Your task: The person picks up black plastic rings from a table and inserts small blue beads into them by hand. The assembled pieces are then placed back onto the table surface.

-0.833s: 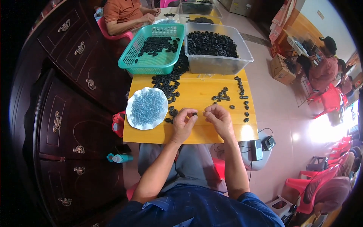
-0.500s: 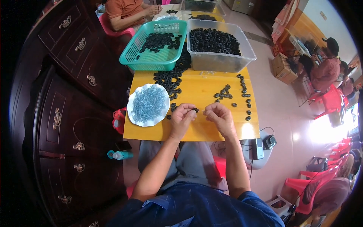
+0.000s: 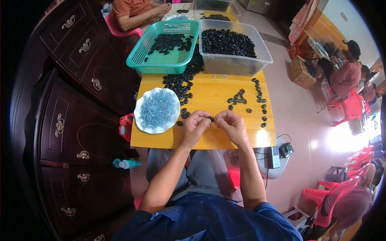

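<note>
My left hand (image 3: 194, 127) pinches a small black oval piece (image 3: 211, 119) between thumb and fingertips, just above the front part of the yellow table. Close against it, my right hand (image 3: 232, 127) is closed in a pinch, its fingertips meeting the piece's right end. Whatever those fingers hold is too small to make out. To the left stands a white wavy-rimmed plate (image 3: 138, 117) heaped with tiny clear bluish pieces (image 3: 159, 107). Loose black ring-like pieces (image 3: 179, 87) lie beyond my left hand. More form a small cluster (image 3: 240, 97) and a column (image 3: 259, 95) on the right.
A green basket (image 3: 134, 64) and a clear bin (image 3: 237, 70), both with black pieces, stand on the yellow table (image 3: 213, 90). Dark drawers (image 3: 76, 132) flank the left. Across the table sits another person (image 3: 134, 14); a grey device (image 3: 274, 157) lies right of my lap.
My right hand has moved slightly left, bringing its fingertips up to the black piece. My left hand has shifted slightly right with that piece.
</note>
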`<state>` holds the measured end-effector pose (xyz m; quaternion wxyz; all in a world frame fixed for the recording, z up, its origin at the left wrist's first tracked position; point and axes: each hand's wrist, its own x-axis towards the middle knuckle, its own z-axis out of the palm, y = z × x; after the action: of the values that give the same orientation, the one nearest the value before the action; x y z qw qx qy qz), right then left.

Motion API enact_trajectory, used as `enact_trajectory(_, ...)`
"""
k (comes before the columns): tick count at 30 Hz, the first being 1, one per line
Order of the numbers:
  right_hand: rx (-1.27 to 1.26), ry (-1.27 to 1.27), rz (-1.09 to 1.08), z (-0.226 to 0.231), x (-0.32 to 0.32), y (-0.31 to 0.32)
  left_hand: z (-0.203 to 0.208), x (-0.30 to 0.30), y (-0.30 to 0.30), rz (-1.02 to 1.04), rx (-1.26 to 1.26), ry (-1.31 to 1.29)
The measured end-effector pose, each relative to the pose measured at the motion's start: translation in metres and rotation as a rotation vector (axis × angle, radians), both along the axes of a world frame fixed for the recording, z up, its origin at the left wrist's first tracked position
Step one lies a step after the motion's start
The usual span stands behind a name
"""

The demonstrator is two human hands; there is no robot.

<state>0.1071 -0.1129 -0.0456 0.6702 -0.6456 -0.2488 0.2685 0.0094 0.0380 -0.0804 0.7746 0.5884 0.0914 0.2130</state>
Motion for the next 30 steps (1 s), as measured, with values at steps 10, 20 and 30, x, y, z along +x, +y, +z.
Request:
enact_trajectory(10,0.047,0.055,0.050,-0.008,0.002,0.000,-0.003,0.003,-0.005,0.014,0.183,-0.009)
enact_trajectory(20,0.092,0.113,0.097,0.006,0.005,-0.006,-0.005,-0.001,-0.002,-0.081,0.164,-0.007)
enact_trajectory(30,-0.560,-0.881,-0.519,-0.010,0.062,-0.024,0.003,0.006,-0.008,-0.077,0.106,-0.009)
